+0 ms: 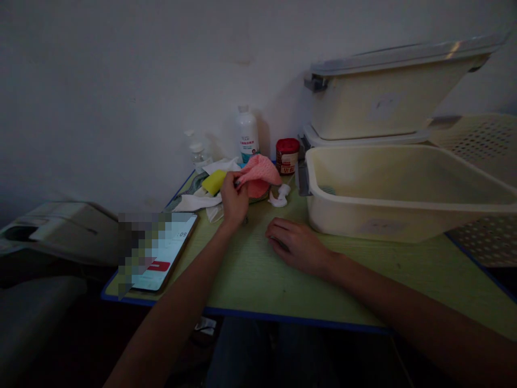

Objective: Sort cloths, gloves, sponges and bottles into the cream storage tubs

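Cloth [262, 170], head view: pink, in front of the white bottle [246, 132]; we judge it light, limp.
Left hand [235, 200]: pinching its left end.
Right hand [297, 245]: loosely curled, holding nothing we can see.
Hold: we favour a gathered edge.

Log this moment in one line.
left hand: pinching pink cloth | right hand: near tub, nothing visibly held | phone: on table

greenish table [250, 285] – phone [177, 250], cream tub [343, 218]
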The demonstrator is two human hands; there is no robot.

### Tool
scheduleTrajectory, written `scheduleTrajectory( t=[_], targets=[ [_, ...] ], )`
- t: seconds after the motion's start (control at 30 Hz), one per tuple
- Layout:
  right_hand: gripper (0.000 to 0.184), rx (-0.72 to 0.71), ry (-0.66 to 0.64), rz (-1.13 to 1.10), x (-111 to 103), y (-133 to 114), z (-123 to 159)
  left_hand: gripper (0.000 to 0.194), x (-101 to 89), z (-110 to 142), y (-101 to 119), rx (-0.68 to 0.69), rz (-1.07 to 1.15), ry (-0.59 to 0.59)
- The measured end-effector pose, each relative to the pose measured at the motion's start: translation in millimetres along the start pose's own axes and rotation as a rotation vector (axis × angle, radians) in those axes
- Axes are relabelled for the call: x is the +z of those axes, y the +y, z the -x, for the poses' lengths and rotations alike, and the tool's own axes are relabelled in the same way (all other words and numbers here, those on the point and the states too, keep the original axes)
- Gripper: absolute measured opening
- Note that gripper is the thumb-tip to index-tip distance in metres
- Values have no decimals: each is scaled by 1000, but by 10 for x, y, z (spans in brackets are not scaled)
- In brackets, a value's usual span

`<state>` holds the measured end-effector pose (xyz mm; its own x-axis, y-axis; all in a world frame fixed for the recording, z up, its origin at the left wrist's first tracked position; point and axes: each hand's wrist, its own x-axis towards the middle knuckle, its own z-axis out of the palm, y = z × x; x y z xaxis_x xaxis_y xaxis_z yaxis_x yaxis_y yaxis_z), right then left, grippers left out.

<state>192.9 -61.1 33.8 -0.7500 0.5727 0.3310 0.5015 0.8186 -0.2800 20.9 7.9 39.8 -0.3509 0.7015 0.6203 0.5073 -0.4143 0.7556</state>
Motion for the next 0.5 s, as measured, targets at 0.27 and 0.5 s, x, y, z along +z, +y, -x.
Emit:
scheduleTrajectory(
  t=[0.27,0.5],
  targets=[
    [28,181,85,-127,13,31,-7,20,73,-67,-44,-391,595,3],
    [38,167,171,-142,63,54,12,25,97,29,33,-495,548,-157]
  ],
)
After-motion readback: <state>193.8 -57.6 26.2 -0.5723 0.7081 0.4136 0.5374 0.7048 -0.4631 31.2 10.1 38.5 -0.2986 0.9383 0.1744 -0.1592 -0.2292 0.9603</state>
